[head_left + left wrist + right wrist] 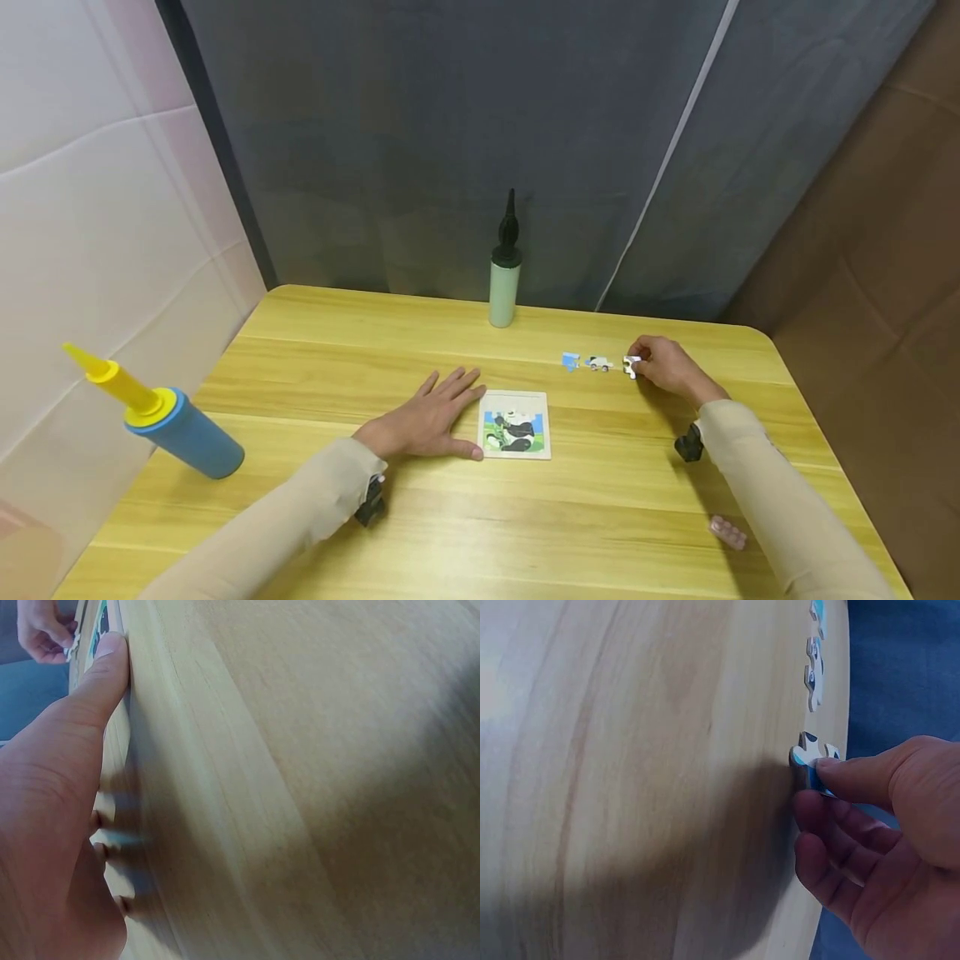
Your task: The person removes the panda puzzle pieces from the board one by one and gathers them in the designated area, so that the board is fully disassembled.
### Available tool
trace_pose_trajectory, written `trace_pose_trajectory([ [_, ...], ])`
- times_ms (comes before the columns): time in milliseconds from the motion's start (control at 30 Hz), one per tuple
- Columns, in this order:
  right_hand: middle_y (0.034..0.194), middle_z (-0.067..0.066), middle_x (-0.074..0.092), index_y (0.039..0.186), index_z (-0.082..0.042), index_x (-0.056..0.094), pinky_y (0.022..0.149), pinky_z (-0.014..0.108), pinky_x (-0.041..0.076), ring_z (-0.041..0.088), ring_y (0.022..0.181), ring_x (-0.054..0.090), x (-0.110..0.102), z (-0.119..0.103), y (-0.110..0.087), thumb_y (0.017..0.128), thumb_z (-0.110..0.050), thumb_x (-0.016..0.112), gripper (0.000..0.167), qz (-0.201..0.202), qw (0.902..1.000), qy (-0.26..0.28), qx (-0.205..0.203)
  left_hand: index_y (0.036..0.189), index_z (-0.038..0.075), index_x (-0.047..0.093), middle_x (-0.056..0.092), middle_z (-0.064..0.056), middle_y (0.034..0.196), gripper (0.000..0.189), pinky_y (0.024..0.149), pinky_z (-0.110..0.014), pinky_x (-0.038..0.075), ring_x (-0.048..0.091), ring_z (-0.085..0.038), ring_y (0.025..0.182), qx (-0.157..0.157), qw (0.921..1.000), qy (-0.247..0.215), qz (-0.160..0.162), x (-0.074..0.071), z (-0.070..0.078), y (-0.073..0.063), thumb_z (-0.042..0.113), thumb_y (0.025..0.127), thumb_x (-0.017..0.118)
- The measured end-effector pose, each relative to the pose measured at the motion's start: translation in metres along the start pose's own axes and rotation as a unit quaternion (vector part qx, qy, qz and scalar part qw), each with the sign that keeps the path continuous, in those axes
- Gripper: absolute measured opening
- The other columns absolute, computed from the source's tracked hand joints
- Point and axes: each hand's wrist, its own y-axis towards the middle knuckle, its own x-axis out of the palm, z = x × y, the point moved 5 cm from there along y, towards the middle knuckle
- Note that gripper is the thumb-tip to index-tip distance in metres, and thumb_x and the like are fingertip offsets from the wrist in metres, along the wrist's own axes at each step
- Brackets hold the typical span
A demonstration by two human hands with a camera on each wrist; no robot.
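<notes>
My right hand (670, 367) pinches a jigsaw puzzle piece (808, 759) between thumb and fingers, at the right end of a short row. Two more pieces lie left of it: a white, black and blue one (598, 363) and a mostly blue one (570, 361). My left hand (431, 417) rests spread on the table, thumb and fingertips at the left edge of a square puzzle board (513, 396). Inside the board's pale frame is a partly assembled panda picture (517, 433) on green and blue.
A green hand pump with a black nozzle (504, 287) stands at the table's back edge. On the left is a blue and yellow hand pump (187, 433). A small pink block (727, 532) lies near my right forearm. Curtains surround the wooden table (480, 533).
</notes>
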Motion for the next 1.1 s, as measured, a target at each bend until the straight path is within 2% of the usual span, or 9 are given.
trace_pose_trajectory([
  [133, 0.105, 0.019, 0.073, 0.112, 0.003, 0.070, 0.080, 0.034, 0.052, 0.024, 0.089, 0.062, 0.000, 0.002, 0.000, 0.103, -0.005, 0.064, 0.013, 0.007, 0.9996, -0.022, -0.014, 0.169, 0.009, 0.029, 0.010, -0.016, 0.181, 0.107, 0.134, -0.069, 0.007, 0.009, -0.041, 0.169, 0.000, 1.0000, 0.001, -0.002, 0.000, 0.000, 0.001, 0.071, 0.093, 0.069],
  [267, 0.106, 0.021, 0.073, 0.113, 0.005, 0.070, 0.086, 0.043, 0.054, 0.028, 0.092, 0.063, -0.001, 0.002, 0.000, 0.103, -0.004, 0.063, 0.015, 0.010, 0.9994, -0.026, -0.021, 0.169, 0.009, 0.029, 0.010, -0.015, 0.181, 0.107, 0.134, -0.069, 0.007, 0.009, -0.040, 0.169, 0.001, 1.0000, 0.003, -0.003, 0.001, 0.001, 0.004, 0.071, 0.092, 0.069],
  [467, 0.121, 0.029, 0.068, 0.126, 0.010, 0.068, 0.102, 0.061, 0.053, 0.043, 0.112, 0.063, -0.003, 0.002, -0.002, 0.103, -0.004, 0.061, 0.028, 0.017, 0.9990, -0.036, -0.022, 0.169, 0.010, 0.029, 0.010, -0.014, 0.182, 0.107, 0.135, -0.068, 0.008, 0.009, -0.040, 0.169, 0.001, 1.0000, 0.006, -0.003, 0.002, 0.000, 0.008, 0.073, 0.092, 0.069],
  [567, 0.128, 0.031, 0.064, 0.132, 0.010, 0.065, 0.105, 0.062, 0.052, 0.047, 0.119, 0.063, -0.006, -0.005, -0.005, 0.104, -0.005, 0.059, 0.032, 0.019, 0.9990, -0.032, -0.025, 0.169, 0.011, 0.029, 0.010, -0.014, 0.182, 0.108, 0.135, -0.068, 0.007, 0.009, -0.039, 0.169, 0.000, 1.0000, 0.008, -0.004, 0.003, 0.000, 0.009, 0.074, 0.092, 0.068],
  [733, 0.132, 0.032, 0.061, 0.133, 0.010, 0.064, 0.093, 0.057, 0.059, 0.047, 0.110, 0.069, -0.009, -0.033, -0.010, 0.104, -0.005, 0.058, 0.033, 0.025, 0.9981, -0.019, -0.054, 0.170, 0.011, 0.028, 0.009, -0.014, 0.182, 0.108, 0.135, -0.068, 0.007, 0.009, -0.039, 0.169, -0.001, 0.9999, 0.009, -0.006, 0.002, -0.001, 0.007, 0.074, 0.092, 0.067],
  [833, 0.131, 0.030, 0.062, 0.132, 0.008, 0.065, 0.091, 0.055, 0.060, 0.043, 0.105, 0.071, -0.004, -0.055, -0.013, 0.104, -0.004, 0.059, 0.032, 0.024, 0.9966, -0.021, -0.076, 0.170, 0.011, 0.028, 0.009, -0.014, 0.182, 0.107, 0.135, -0.068, 0.007, 0.008, -0.039, 0.169, 0.000, 1.0000, 0.008, -0.005, 0.001, -0.002, 0.006, 0.074, 0.092, 0.067],
  [1100, 0.122, 0.017, 0.069, 0.129, 0.000, 0.071, 0.095, 0.052, 0.060, 0.035, 0.110, 0.071, 0.033, -0.111, -0.019, 0.106, -0.008, 0.062, 0.026, 0.003, 0.9891, -0.060, -0.134, 0.170, 0.010, 0.028, 0.009, -0.014, 0.182, 0.107, 0.135, -0.068, 0.007, 0.008, -0.040, 0.169, 0.000, 1.0000, 0.007, -0.001, 0.000, -0.003, 0.004, 0.073, 0.092, 0.068],
])
